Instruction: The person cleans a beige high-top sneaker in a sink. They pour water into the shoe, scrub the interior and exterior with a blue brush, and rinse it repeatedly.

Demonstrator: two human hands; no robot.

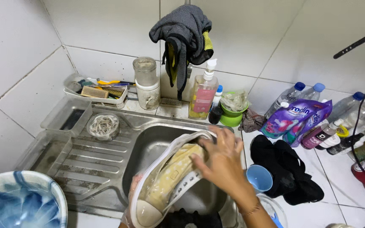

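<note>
A white sneaker (165, 181) with a yellowish inside lies tilted over the steel sink (148, 143), its toe toward me. My right hand (220, 158) rests on the shoe's heel end, fingers pressed into the opening. My left hand (132, 190) grips the toe end from beneath; only a few fingers show past the sole. The laces are out, and a row of eyelets runs along the upper.
A blue-white basin (22, 202) sits at the lower left. On the drainboard is a lid of rubber bands (103, 126). Behind the sink are a jar (146, 82), a soap pump bottle (203, 90) and a brush tray (100, 90). At the right are a blue cup (259, 177), black cloth (288, 169) and bottles (317, 122).
</note>
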